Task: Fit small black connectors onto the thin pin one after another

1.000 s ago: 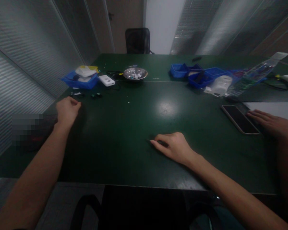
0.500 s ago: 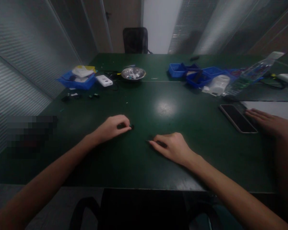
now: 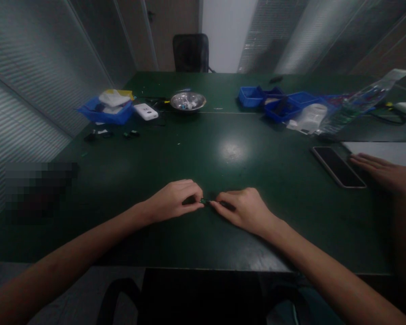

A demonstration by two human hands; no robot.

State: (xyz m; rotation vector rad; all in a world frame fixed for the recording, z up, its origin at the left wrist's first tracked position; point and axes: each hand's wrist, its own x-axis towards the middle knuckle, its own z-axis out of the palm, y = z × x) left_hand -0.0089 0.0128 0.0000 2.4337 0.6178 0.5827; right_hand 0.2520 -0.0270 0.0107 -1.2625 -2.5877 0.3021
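Observation:
My left hand (image 3: 179, 198) rests low over the green table (image 3: 149, 167), thumb and forefinger pinched on a small dark green piece (image 3: 204, 201), perhaps a bit of circuit board. Facing it from the right, my right hand (image 3: 245, 207) pinches a small dark part whose thin tip points left. Both sets of fingertips are almost together, and the two small parts meet or nearly meet between them. Blur and the fingers hide their exact shape and whether they touch.
At the back stand a metal bowl (image 3: 201, 104) of small parts, a white power bank (image 3: 146, 111), a filled blue bin (image 3: 117, 119), more blue bins (image 3: 250, 99) and a plastic bottle (image 3: 362, 101). A phone (image 3: 338, 167) lies right, beside another person's hand (image 3: 382, 169).
My left hand has moved right and toward me, bringing its small piece up to my right fingertips. My right hand has stayed almost still.

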